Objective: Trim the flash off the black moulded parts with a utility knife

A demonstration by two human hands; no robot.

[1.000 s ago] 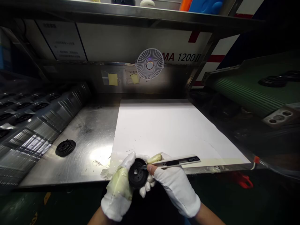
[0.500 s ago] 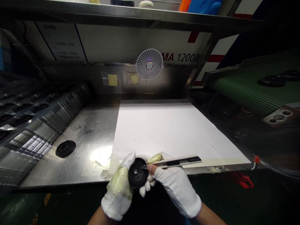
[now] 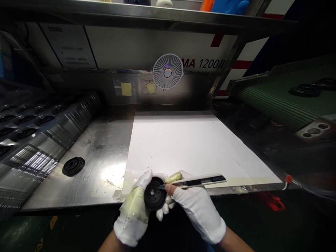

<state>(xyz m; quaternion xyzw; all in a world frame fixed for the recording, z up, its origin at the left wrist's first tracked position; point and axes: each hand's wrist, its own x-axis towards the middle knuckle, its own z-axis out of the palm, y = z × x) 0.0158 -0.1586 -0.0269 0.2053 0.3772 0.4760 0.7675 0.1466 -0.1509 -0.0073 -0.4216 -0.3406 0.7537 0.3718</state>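
My left hand [image 3: 136, 206], in a white glove with yellowish tape on it, is closed around a round black ribbed part [image 3: 154, 197], its face turned up. My right hand [image 3: 199, 210], also gloved with the thumb tip bare, grips a utility knife [image 3: 203, 181]. The knife's blade tip lies at the face of the black part, near its centre; whether it cuts into the surface I cannot tell. Both hands are at the front edge of a white sheet [image 3: 178, 143]. A similar black part [image 3: 74, 166] lies on the metal table to the left.
Trays [image 3: 44, 150] holding several black parts stand at the left. A green conveyor [image 3: 294, 101] with black parts is at the right. A small fan [image 3: 168, 71] is at the back, under a metal shelf [image 3: 147, 15]. A red-tipped hook [image 3: 288, 179] sits at the table's right corner.
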